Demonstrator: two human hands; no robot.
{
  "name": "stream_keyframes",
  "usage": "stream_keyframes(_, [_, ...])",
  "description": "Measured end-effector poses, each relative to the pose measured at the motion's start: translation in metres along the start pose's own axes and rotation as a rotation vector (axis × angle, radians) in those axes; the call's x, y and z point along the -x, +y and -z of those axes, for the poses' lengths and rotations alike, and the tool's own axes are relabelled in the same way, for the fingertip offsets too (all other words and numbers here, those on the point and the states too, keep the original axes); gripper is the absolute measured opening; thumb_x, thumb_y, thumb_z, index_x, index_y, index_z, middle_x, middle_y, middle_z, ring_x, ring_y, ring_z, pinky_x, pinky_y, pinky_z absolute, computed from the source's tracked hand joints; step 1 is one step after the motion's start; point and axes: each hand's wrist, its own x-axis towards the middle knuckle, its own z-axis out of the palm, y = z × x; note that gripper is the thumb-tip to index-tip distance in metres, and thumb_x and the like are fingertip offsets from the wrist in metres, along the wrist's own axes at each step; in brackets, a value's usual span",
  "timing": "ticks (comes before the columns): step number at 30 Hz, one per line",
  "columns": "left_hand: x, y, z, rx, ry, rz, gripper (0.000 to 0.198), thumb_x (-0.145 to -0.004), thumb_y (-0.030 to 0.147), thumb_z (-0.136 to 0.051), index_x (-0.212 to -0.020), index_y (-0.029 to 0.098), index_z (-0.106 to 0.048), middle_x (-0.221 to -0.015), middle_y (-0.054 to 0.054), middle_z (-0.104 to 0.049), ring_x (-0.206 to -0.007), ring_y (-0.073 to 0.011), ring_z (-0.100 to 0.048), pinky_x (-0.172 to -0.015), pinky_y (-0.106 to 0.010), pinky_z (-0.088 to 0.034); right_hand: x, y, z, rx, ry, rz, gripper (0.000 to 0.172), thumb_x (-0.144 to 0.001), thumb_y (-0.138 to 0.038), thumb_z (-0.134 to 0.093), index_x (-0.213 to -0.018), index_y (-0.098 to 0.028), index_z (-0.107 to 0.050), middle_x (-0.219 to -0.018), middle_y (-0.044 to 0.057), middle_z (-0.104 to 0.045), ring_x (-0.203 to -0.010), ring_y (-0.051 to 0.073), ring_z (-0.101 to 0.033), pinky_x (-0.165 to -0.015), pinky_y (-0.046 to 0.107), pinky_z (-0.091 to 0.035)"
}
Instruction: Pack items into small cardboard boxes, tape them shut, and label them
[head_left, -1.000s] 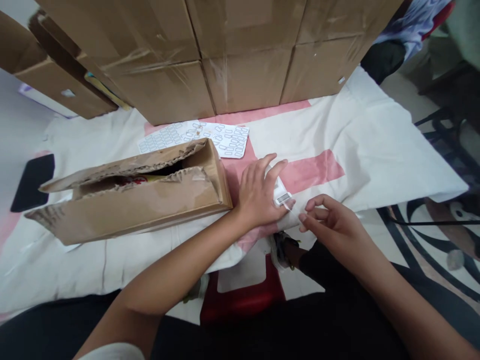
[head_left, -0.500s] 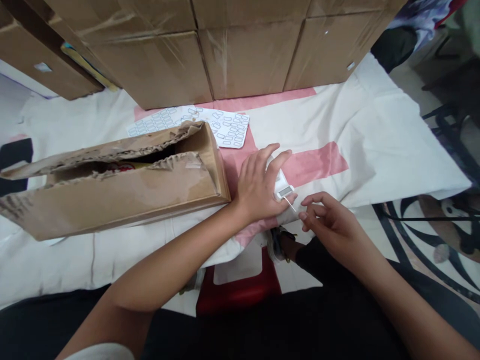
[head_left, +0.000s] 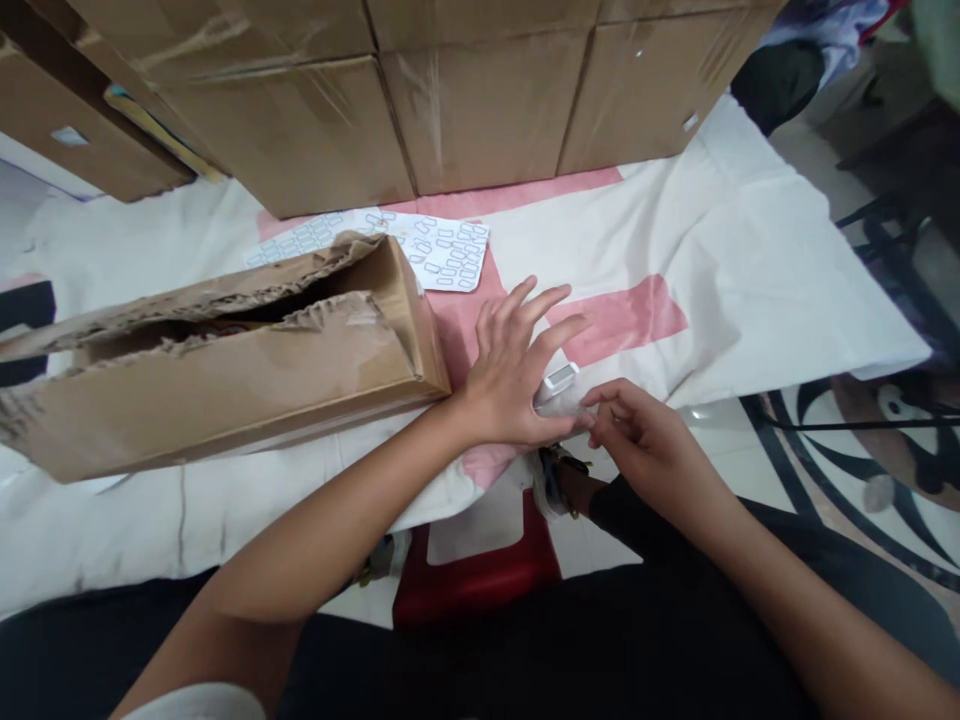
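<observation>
Evidently the left hand (head_left: 504, 378) is spread over the pink-and-white cloth (head_left: 780, 255), its fingers splayed and its thumb pointing toward the right hand (head_left: 646, 428). A small white plastic piece with a grey rectangular panel (head_left: 559, 379) sits in the gap between left thumb and forefinger, partly hidden by the hand. The right thumb and forefinger are bent toward each other beside the left thumb tip; I cannot tell whether they grip anything. Just left of the left wrist stands a torn-open cardboard box (head_left: 225, 415), with a printed white sheet (head_left: 454, 258) partly behind it.
</observation>
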Motion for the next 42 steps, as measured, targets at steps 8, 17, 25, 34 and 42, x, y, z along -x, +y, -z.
stream_keyframes(8, [0.000, -0.006, 0.004, 0.088, 0.064, 0.060, 0.111, -0.068, 0.096, -0.046, -0.153, 0.028, -0.022, -0.156, -0.017, -0.032, -0.150, -0.0406, -0.025, -0.121, -0.061, -0.024, 0.002, 0.002, -0.001, -0.057, -0.023, -0.008, 0.015, -0.095, -0.036, -0.055, -0.103, -0.023, -0.056, -0.064, -0.005, -0.042, -0.056, 0.012, -0.043, -0.057, 0.026, -0.036])
stream_keyframes(17, [0.005, -0.002, -0.003, 0.077, 0.043, 0.227, 0.109, -0.073, 0.083, -0.063, -0.156, 0.031, -0.013, -0.161, -0.016, -0.024, -0.151, -0.0382, -0.022, -0.123, -0.058, -0.023, 0.005, 0.000, -0.006, -0.052, 0.016, 0.019, 0.018, -0.097, -0.037, -0.055, -0.108, -0.024, -0.051, -0.061, -0.008, -0.037, -0.053, 0.010, -0.038, -0.056, 0.025, -0.035])
stream_keyframes(25, [0.006, 0.000, -0.004, 0.123, 0.054, 0.252, 0.106, -0.075, 0.078, -0.067, -0.155, 0.031, -0.014, -0.161, -0.016, -0.025, -0.151, -0.0369, -0.022, -0.123, -0.056, -0.022, 0.000, 0.000, -0.006, -0.126, -0.019, -0.062, 0.019, -0.095, -0.037, -0.056, -0.108, -0.022, -0.052, -0.060, -0.008, -0.042, -0.052, 0.009, -0.040, -0.053, 0.023, -0.034])
stream_keyframes(34, [0.006, 0.003, -0.003, 0.171, 0.076, 0.277, 0.082, -0.089, 0.066, -0.059, -0.152, 0.028, -0.023, -0.158, -0.014, -0.028, -0.150, -0.0334, -0.025, -0.123, -0.053, -0.022, -0.003, 0.002, -0.002, -0.154, -0.059, -0.092, 0.025, -0.090, -0.038, -0.058, -0.103, -0.018, -0.061, -0.062, -0.006, -0.043, -0.058, 0.011, -0.046, -0.055, 0.023, -0.037])
stream_keyframes(42, [0.007, 0.006, -0.003, 0.170, 0.070, 0.302, 0.084, -0.083, 0.046, -0.070, -0.151, 0.026, -0.025, -0.155, -0.015, -0.031, -0.148, -0.0343, -0.030, -0.121, -0.055, -0.025, -0.003, 0.015, -0.011, -0.240, -0.049, -0.019, 0.028, -0.087, -0.043, -0.054, -0.101, -0.019, -0.054, -0.060, -0.007, -0.042, -0.056, 0.010, -0.040, -0.054, 0.023, -0.032])
